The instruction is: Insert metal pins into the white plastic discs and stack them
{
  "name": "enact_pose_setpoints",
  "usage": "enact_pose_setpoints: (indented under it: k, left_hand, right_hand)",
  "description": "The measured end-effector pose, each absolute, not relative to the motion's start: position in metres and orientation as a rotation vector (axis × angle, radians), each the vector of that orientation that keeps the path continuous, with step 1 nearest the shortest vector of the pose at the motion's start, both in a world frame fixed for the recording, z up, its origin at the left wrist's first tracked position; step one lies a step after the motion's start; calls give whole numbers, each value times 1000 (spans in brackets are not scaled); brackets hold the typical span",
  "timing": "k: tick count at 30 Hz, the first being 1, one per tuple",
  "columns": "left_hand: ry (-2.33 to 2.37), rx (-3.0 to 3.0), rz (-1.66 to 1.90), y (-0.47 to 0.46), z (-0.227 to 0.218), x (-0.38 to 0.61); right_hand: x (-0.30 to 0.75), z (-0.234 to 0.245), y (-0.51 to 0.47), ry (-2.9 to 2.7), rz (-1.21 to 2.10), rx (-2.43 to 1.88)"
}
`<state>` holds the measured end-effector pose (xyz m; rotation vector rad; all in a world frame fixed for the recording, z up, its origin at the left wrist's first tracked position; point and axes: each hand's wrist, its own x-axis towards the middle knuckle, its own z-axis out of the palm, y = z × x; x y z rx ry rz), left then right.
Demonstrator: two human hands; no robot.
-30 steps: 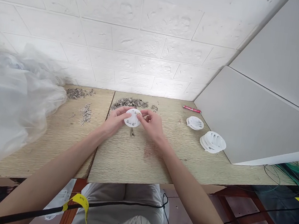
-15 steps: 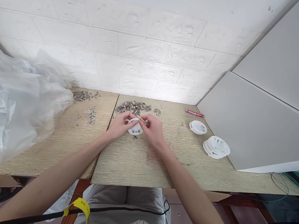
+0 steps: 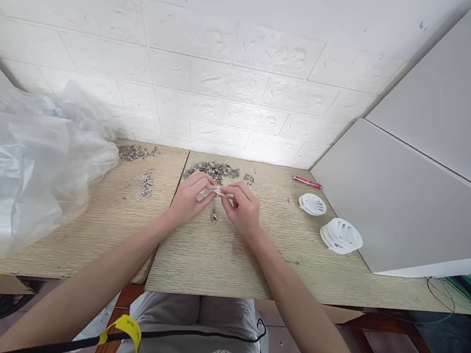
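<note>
My left hand (image 3: 191, 195) and my right hand (image 3: 241, 204) meet over the middle of the wooden table (image 3: 218, 254). Together they pinch a small white plastic disc (image 3: 215, 192), tipped nearly edge-on, so little of it shows. Both hands are closed on it. A small metal piece (image 3: 214, 214) lies on the table just below the disc. Behind the hands lies a pile of small metal parts (image 3: 213, 169).
A crumpled clear plastic bag (image 3: 23, 169) covers the left of the table. More metal parts (image 3: 146, 181) lie scattered to the left. A single white disc (image 3: 313, 204), a stack of white discs (image 3: 341, 235) and a red pen (image 3: 307, 182) lie on the right beside a grey panel (image 3: 403, 201).
The disc has been tipped from lying flat and face-up to nearly edge-on between my fingers. My view has dropped slightly.
</note>
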<state>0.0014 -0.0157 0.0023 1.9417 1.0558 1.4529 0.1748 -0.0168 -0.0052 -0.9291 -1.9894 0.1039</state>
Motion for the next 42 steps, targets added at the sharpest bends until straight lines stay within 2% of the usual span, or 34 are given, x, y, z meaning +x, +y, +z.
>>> enact_pose_setpoints:
  k: [13, 19, 22, 25, 28, 33, 42]
  left_hand:
    - [1007, 1964, 1508, -17, 0, 4]
    - [1125, 1775, 1369, -14, -1, 14]
    - [1258, 1781, 1186, -6, 5, 21]
    - [1326, 1795, 795, 2, 16, 29]
    - [1369, 1802, 439, 8, 27, 38]
    - [1366, 1938, 171, 17, 34, 47]
    - [1378, 2061, 76, 20, 25, 49]
  right_hand:
    - [178, 0, -18, -2038, 10, -986]
    - [182, 9, -13, -1978, 209, -1205]
    - [190, 12, -6, -1900, 532, -1395]
    - [202, 12, 1, -1790, 955, -1524]
    - [211, 12, 4, -1710, 1218, -1624]
    - [213, 17, 3, -1695, 1324, -1676]
    - [211, 17, 4, -1792, 1244, -1738]
